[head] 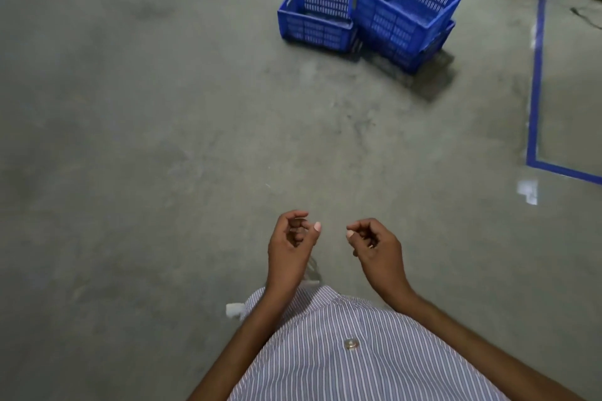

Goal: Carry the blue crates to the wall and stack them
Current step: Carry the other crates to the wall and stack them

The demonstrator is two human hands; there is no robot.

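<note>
Fingers [293,215] of left hand [288,244] were loosely curled, thumb out, gripping nothing; right hand [376,244] likewise. Both hung low in front of striped shirt [342,352], likely free because nothing was picked up yet. Well ahead on concrete floor [146,124], lone blue crate [314,21] sat just beside a two-high stack, upper crate [404,3] skewed on lower crate [420,54]. Blue floor tape [534,75] ran right of them. Wall couldn't be made out, so drop spot unclear.
</note>
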